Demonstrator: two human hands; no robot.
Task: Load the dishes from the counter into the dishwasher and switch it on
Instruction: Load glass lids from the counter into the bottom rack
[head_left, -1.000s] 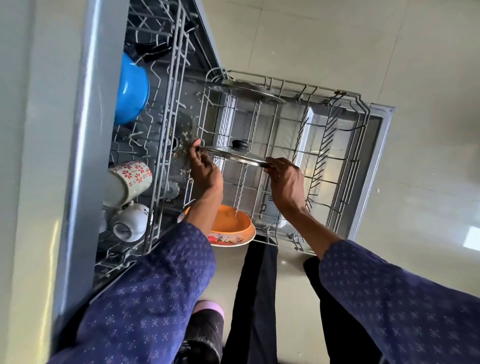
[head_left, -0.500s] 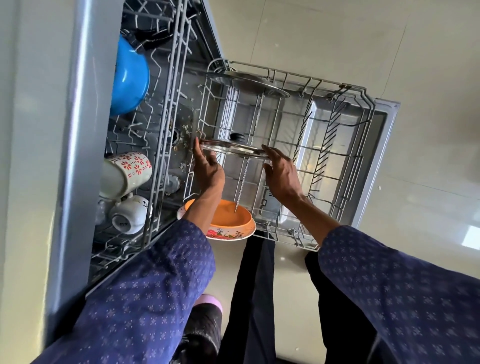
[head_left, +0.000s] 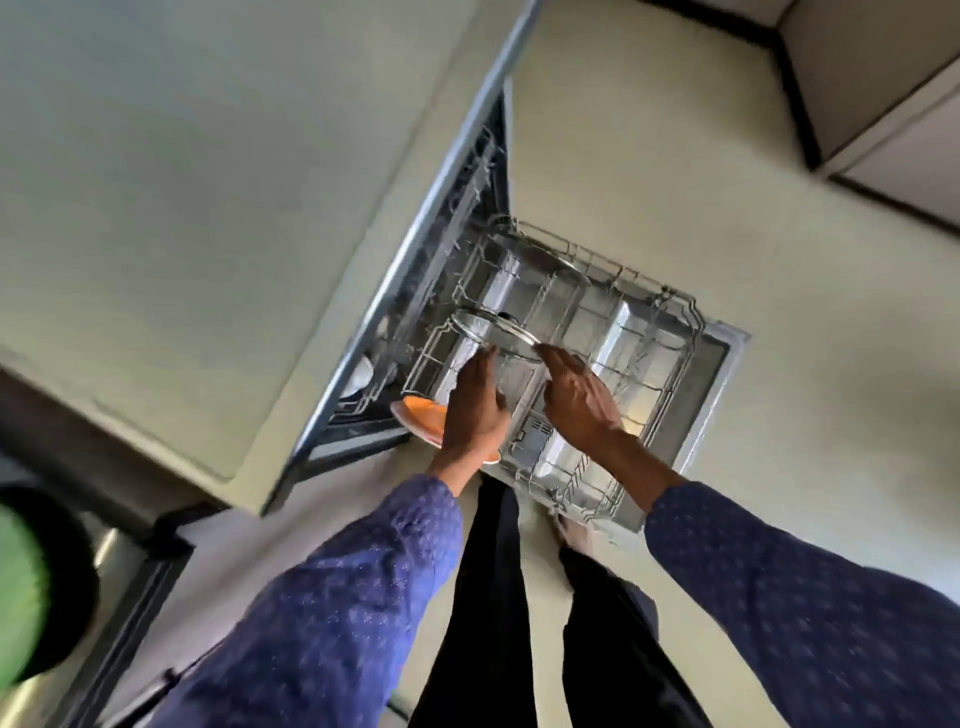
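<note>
The dishwasher's lower rack (head_left: 655, 326) is pulled out over the open door (head_left: 723, 370). A glass pot lid (head_left: 492, 333) with a black knob stands tilted on edge in the rack's near left part. My left hand (head_left: 475, 408) and my right hand (head_left: 581, 402) are just below it, fingers stretched out, fingertips at its lower rim and no longer wrapped around it. A second steel lid (head_left: 540, 260) leans at the rack's far side. An orange bowl (head_left: 420, 417) sits at the rack's near left corner, partly behind my left wrist.
The pale counter (head_left: 182, 182) fills the left, above the machine's upper rack (head_left: 457, 208), where a white cup (head_left: 362, 374) shows. A blurred green thing with a dark rim (head_left: 23, 587) sits at the far left edge. A cabinet corner (head_left: 883, 104) is at the upper right. Pale floor lies around the door.
The view has pulled up and back, so the counter now fills the left. The lid now stands in the rack, and both hands have loosened from gripping its rim to outstretched fingers.
</note>
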